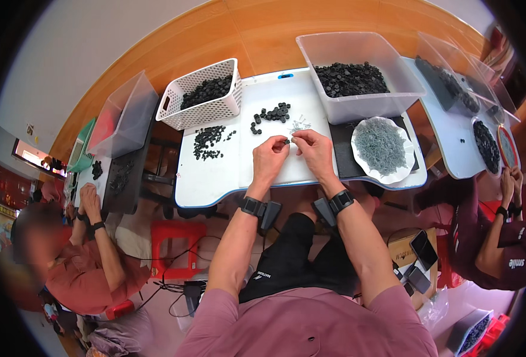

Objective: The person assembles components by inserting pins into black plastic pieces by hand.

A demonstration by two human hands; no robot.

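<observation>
My left hand (269, 157) and my right hand (315, 152) meet over the white table (212, 180), fingertips nearly touching. In my left fingers is a small black part (286, 141). The fingers of my right hand are pinched beside it; whatever they hold is too small to make out. Just beyond my hands lie a little pile of thin pale pins (299, 124) and a group of black round parts (273, 113). Smaller black pieces (208, 143) are spread to the left. A white scalloped plate (358, 159) heaped with grey pins stands to the right on a black mat (342, 156).
At the back stand a white perforated basket (203, 110) and a clear plastic bin (373, 106), both holding black parts. Co-workers sit at side tables left (90, 262) and right (483, 238). A red stool (177, 271) and cables are on the floor.
</observation>
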